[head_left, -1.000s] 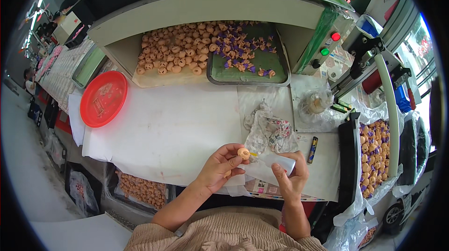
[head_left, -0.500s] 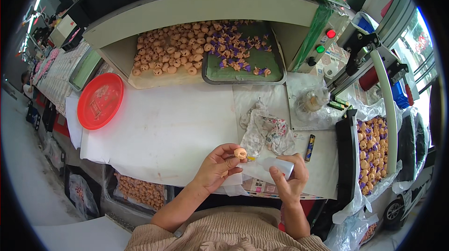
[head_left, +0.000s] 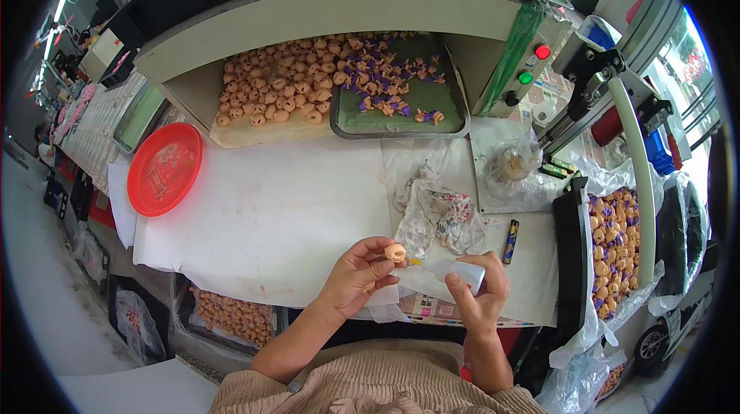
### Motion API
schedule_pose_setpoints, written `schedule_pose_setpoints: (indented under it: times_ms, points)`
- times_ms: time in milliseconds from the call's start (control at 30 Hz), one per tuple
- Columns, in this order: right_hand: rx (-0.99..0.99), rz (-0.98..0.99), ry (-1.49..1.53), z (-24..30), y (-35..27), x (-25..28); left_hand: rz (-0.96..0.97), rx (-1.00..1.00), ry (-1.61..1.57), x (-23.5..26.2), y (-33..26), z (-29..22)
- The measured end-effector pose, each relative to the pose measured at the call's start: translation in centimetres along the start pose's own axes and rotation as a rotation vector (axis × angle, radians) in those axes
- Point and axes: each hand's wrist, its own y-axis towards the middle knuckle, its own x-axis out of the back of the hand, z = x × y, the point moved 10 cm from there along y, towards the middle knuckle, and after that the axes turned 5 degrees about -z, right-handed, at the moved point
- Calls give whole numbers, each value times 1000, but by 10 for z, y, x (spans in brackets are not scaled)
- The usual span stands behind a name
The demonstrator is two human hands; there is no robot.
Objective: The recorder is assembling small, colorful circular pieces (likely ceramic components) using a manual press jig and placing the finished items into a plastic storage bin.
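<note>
Between the thumb and fingers of my left hand (head_left: 356, 277) is a small peach-coloured doll head (head_left: 395, 253), its dark opening facing toward me. My right hand (head_left: 482, 297) grips a white squeeze bottle (head_left: 462, 274) lying nearly level. The bottle's thin yellow-tipped nozzle (head_left: 415, 262) points left at the doll head, close to it; I cannot tell whether they touch. Just beyond both hands lies a crumpled patterned cloth (head_left: 441, 217) on the white-covered table (head_left: 285, 206).
Farther back, loose doll heads (head_left: 281, 79) pile beside a green tray (head_left: 362, 122) of small purple-clad bodies. A red plate (head_left: 165, 169) sits left. On the right are a marker-like tube (head_left: 511, 241), a black-walled crate (head_left: 570, 252) of assembled figures, and a lever press (head_left: 593, 82).
Both hands keep nearly the same pose, with the doll head and bottle still held. The whole view has shifted very slightly.
</note>
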Motion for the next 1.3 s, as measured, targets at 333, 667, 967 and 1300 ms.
schedule_pose_setpoints:
  times_ms: [333,667,967,1300]
  points:
    - [-16,-12,-21,-3,2,3,-13,1,26,0,2,0]
    - [-141,-44,104,-23,7,-5,-44,58,18,5,-5,-5]
    - [-48,107,-197,-38,29,-35,-43,74,-96,13,-25,-28]
    - [489,90,-384,10,166,-99,14,28,-135,0,-50,-40]
